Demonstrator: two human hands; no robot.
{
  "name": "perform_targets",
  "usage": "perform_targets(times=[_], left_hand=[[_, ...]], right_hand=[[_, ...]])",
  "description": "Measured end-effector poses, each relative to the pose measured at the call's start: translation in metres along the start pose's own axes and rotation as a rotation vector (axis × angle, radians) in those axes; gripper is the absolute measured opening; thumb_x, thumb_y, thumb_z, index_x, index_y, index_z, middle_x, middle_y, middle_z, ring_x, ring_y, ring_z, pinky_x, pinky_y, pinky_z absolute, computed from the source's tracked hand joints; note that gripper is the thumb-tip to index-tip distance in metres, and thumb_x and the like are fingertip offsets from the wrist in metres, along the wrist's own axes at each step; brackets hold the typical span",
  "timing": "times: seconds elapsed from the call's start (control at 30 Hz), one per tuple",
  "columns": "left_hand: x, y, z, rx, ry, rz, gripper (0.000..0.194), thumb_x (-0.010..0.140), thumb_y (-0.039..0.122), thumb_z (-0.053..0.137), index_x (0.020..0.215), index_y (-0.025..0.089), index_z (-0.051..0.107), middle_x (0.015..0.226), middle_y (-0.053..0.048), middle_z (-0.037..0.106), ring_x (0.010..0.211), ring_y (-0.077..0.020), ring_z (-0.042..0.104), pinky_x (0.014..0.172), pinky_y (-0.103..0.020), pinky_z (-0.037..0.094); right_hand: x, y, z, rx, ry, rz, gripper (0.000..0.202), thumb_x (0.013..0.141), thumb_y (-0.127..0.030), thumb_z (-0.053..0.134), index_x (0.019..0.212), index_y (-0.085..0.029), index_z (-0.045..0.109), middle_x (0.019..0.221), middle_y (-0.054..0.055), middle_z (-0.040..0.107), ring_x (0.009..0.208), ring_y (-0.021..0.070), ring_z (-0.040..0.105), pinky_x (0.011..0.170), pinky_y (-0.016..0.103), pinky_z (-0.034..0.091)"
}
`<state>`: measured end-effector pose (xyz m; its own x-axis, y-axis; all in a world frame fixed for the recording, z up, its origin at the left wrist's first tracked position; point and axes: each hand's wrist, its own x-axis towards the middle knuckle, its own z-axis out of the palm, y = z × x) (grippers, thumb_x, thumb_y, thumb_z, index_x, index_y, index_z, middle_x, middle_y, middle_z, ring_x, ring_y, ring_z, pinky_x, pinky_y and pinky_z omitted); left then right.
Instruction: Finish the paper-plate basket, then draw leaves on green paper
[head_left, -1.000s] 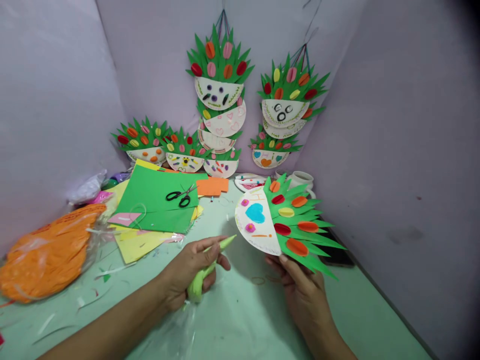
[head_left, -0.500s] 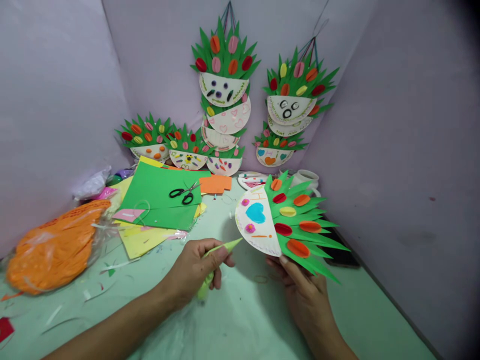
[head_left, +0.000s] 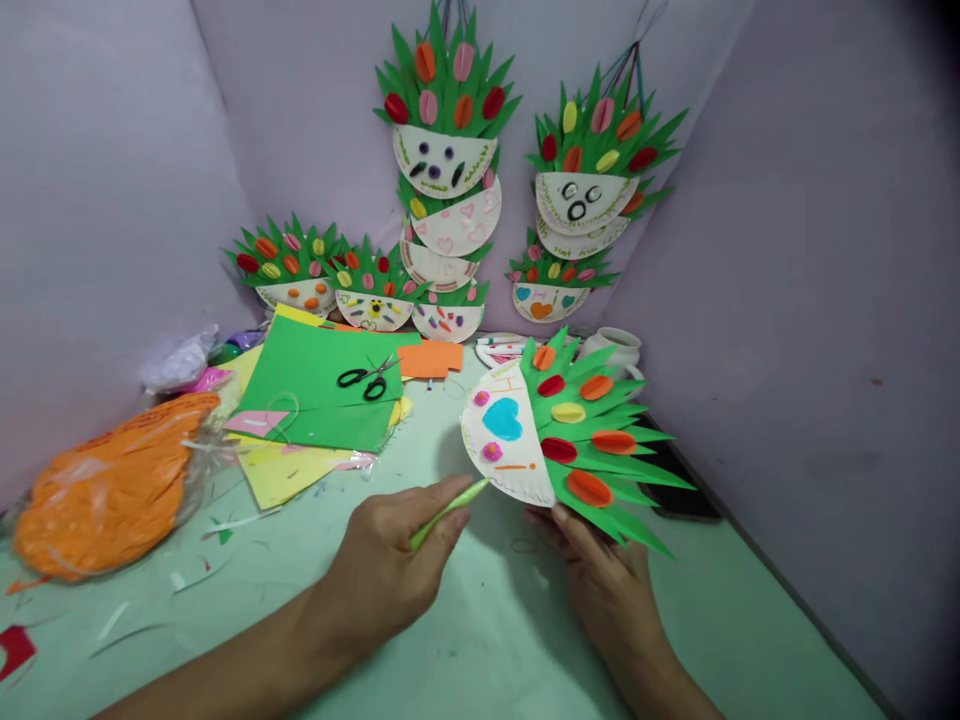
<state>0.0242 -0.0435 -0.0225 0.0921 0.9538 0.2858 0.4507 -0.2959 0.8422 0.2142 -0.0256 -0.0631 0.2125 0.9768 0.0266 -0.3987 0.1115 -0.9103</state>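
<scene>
Showing "H" and "i", the flower plate (head_left: 517, 440) is leaning above the table (head_left: 480, 640), the right hand (head_left: 611, 590) pinching its edge. The left hand (head_left: 394, 555) is pinching the green cone (head_left: 466, 495), now hiding its fat end.

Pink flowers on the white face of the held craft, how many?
2: upper pink flower left of the blue heart, lower pink flower at its lower left. None looks hidden.
</scene>
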Motion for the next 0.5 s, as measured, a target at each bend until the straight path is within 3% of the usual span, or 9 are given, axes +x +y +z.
perform_targets(times=[0.1,0.17,0.33,0.5], left_hand=[[-0.0011,-0.0034,0.0014,0.108,0.004,0.067,0.031,0.08,0.025,0.058,0.109,0.027,0.068,0.064,-0.002,0.066,0.055,-0.0149,0.057,0.056,-0.023,0.042],[-0.0002,-0.005,0.0019,0.129,0.02,0.074,0.03,0.078,0.024,0.059,0.106,0.027,0.069,0.059,-0.002,0.063,0.052,-0.0142,0.054,0.053,-0.023,0.039],[0.0012,-0.005,0.0009,0.14,0.004,0.06,0.027,0.078,0.023,0.059,0.102,0.024,0.071,0.071,-0.005,0.07,0.06,-0.0168,0.06,0.059,-0.025,0.042],[0.0004,-0.0058,-0.0008,0.159,-0.033,0.089,0.025,0.08,0.024,0.058,0.102,0.025,0.071,0.079,-0.004,0.072,0.067,-0.0181,0.064,0.063,-0.024,0.044]], right_hand=[[-0.0005,0.0001,-0.0004,-0.003,0.008,-0.006,0.023,0.062,-0.025,0.079,0.083,-0.022,0.074,0.102,0.005,0.071,0.088,0.0256,0.065,0.079,0.04,0.055],[-0.0009,-0.0001,-0.0008,-0.003,0.003,0.002,0.023,0.062,-0.025,0.079,0.084,-0.023,0.074,0.105,0.004,0.07,0.088,0.0252,0.065,0.078,0.04,0.056],[-0.0024,-0.001,0.0002,-0.056,-0.004,-0.034,0.015,0.061,-0.026,0.079,0.074,-0.021,0.074,0.101,0.005,0.071,0.091,0.0263,0.065,0.081,0.04,0.055],[-0.0024,0.0029,-0.0023,-0.08,-0.021,0.023,0.018,0.066,-0.029,0.076,0.083,-0.023,0.074,0.099,0.006,0.072,0.095,0.0272,0.064,0.085,0.043,0.054]])
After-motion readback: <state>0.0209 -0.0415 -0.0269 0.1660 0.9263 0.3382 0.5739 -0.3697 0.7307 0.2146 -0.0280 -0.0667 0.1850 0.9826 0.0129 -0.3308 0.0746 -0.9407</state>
